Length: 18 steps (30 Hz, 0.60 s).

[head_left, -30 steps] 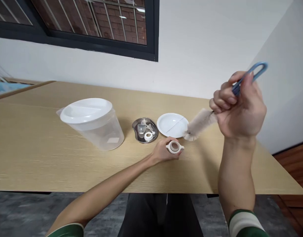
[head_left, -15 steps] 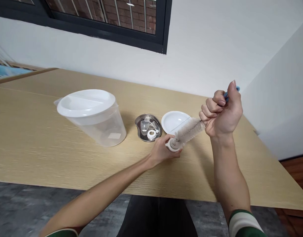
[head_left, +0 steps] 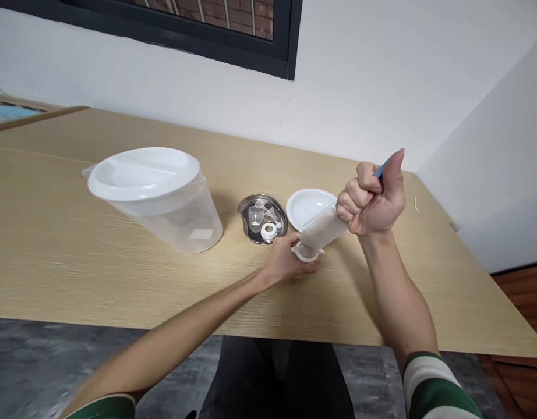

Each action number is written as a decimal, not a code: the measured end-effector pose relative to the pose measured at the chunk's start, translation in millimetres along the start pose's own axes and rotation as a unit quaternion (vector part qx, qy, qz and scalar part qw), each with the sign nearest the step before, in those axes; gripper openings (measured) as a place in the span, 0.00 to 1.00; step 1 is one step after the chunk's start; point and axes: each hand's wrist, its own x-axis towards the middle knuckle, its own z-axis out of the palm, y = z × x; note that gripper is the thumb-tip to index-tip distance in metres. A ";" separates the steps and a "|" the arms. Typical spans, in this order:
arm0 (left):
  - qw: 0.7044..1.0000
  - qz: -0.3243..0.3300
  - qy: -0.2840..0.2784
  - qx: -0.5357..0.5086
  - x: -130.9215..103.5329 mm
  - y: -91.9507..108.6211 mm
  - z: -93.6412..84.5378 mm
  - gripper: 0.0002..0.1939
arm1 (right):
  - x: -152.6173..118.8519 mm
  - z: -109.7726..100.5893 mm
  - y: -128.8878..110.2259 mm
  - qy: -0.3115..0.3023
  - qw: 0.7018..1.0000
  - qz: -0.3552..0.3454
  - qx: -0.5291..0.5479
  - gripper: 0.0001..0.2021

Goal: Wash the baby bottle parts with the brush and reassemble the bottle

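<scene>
My right hand (head_left: 371, 195) is closed round the blue handle (head_left: 382, 167) of a brush, thumb up along it. The brush's white bristles (head_left: 323, 228) slant down to the left, their tip inside the mouth of a white-rimmed bottle (head_left: 307, 254). Fingers of my left hand (head_left: 287, 258) wrap round that bottle just above the table; its body is mostly hidden. Behind the bristles lies a white plate (head_left: 306, 203). Left of the plate, a kidney-shaped metal tray (head_left: 246, 205) holds a small clear cup (head_left: 255, 216), a white ring (head_left: 268, 231) and small clear parts.
A large translucent pitcher (head_left: 181, 218) with a white lid stands on the wooden table (head_left: 120, 273) to the left. A small bent pale item (head_left: 416, 205) lies near the table's right edge. The wall and window are behind.
My right hand has moved left and down, closer to the bottle, and the bristles sit deeper in its mouth. The view has shifted slightly. My left hand still grips the bottle.
</scene>
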 end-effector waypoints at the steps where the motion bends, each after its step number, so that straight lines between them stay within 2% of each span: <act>1: 1.000 0.003 -0.003 -0.001 -0.4 0.7 -0.5 0.21 | 1.4 -6.2 0.1 -0.022 1.000 0.007 0.016 0.30; 6: 1.000 -0.009 0.023 -0.001 -1.7 3.6 -3.7 0.19 | 9.2 -36.3 5.2 -0.113 0.988 0.050 0.098 0.33; 9: 0.999 -0.002 0.032 -0.001 -2.7 4.3 -1.8 0.19 | 7.9 -34.9 5.2 -0.143 0.979 0.056 0.134 0.32; 11: 0.999 0.008 0.035 0.006 -3.8 4.3 0.9 0.19 | 4.6 -22.8 2.6 -0.110 0.985 0.062 0.116 0.31; 14: 0.999 0.026 0.011 0.024 -6.3 4.5 4.2 0.19 | -0.1 1.6 -1.5 -0.012 0.996 0.073 0.049 0.31; 18: 0.999 0.033 -0.019 0.025 -7.9 4.2 5.9 0.21 | -2.2 22.9 -1.1 0.083 0.994 0.055 -0.034 0.33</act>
